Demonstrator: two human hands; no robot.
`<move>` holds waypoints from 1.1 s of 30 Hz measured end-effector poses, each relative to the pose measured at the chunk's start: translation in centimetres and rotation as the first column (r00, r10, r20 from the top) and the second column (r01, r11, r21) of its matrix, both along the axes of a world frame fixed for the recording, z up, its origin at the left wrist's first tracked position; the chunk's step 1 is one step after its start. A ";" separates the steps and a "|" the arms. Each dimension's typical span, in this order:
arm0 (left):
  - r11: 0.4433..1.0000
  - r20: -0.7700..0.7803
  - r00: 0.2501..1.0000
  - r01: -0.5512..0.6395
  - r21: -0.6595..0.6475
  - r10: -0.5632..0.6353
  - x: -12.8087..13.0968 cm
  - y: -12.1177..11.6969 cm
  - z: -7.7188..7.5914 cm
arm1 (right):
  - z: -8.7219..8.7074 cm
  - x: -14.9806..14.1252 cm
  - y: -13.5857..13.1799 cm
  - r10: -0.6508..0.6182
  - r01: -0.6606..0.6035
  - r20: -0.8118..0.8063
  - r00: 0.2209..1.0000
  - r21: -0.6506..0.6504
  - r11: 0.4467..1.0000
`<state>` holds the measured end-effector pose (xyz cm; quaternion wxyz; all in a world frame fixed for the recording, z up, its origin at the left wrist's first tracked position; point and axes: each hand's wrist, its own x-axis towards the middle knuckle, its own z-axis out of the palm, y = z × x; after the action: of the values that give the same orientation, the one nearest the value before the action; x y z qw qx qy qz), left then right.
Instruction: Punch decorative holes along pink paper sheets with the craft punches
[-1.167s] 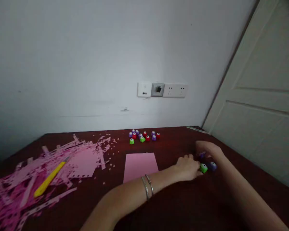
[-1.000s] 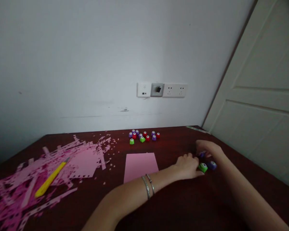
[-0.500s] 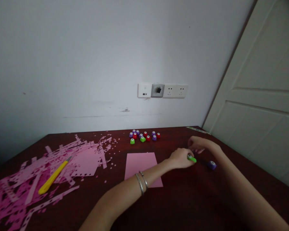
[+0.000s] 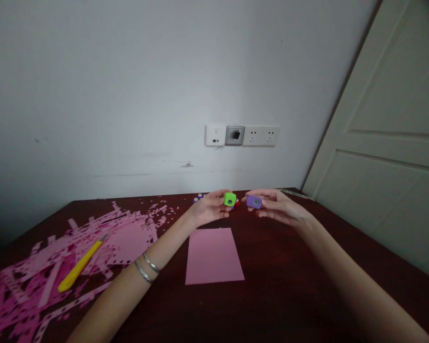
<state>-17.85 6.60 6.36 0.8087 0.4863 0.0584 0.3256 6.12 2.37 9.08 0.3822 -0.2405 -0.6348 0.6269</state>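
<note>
My left hand [image 4: 208, 209] is closed on a small green paper punch [image 4: 229, 199], its underside turned toward me. My right hand [image 4: 280, 206] grips a purple paper punch [image 4: 253, 202] between thumb and fingers, also showing its underside. Both punches are raised side by side, a small gap between them. Behind my left hand, more small punches [image 4: 199, 196] in purple and red stand at the back of the table, mostly hidden. A pink sheet of paper [image 4: 215, 257] lies flat below my hands.
Pink paper strips and scraps [image 4: 32, 281] with punched holes cover the table's left side. A yellow-handled craft knife [image 4: 80, 267] rests on them, its blade pointing away. Sockets [image 4: 260, 136] are on the wall behind, and a white door [image 4: 389, 143] stands at the right.
Both hands have lifted and moved left, bringing the green and purple punches up side by side. The purple punch at the table's right no longer lies there. The pink sheet is now fully uncovered.
</note>
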 end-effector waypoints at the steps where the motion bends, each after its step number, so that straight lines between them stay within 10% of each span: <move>1: 1.000 -0.015 1.000 0.013 0.025 -0.013 0.0 -0.1 0.1 | -0.1 -0.3 -0.1 0.023 -0.023 -0.016 1.000 -0.007 1.000; 6: 0.914 -0.336 0.925 -0.027 0.404 0.176 -1.0 0.5 1.5 | 0.2 -0.9 -0.5 0.054 -0.054 -0.033 0.998 -0.009 0.999; 11: 0.491 -0.434 0.478 0.008 0.871 0.763 -4.6 2.7 0.6 | 0.7 -1.5 -0.6 -0.087 0.069 0.161 0.983 0.110 0.991; 13: 0.419 -0.399 0.330 0.011 0.908 0.855 -6.1 3.5 -1.1 | -0.3 -2.1 0.2 -0.243 0.155 0.373 0.895 0.251 0.955; 18: 0.447 -0.448 0.128 0.040 0.894 0.885 -7.9 4.6 -5.3 | -6.1 -4.1 4.1 -0.594 0.176 0.638 0.489 0.595 0.784; 23: 0.394 -0.395 0.073 0.028 0.919 0.916 -7.7 5.3 -7.0 | -9.7 -5.9 7.4 -0.660 0.160 0.620 0.424 0.666 0.728; 33: 0.322 -0.324 0.073 0.041 0.946 0.943 -6.4 7.4 -7.6 | -10.9 -7.8 11.1 -0.761 0.178 0.562 0.323 0.754 0.632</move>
<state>-24.28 14.00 -1.22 0.1042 0.8001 0.5333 0.2539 -1.69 13.49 -1.84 0.2428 -0.5743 -0.7802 0.0500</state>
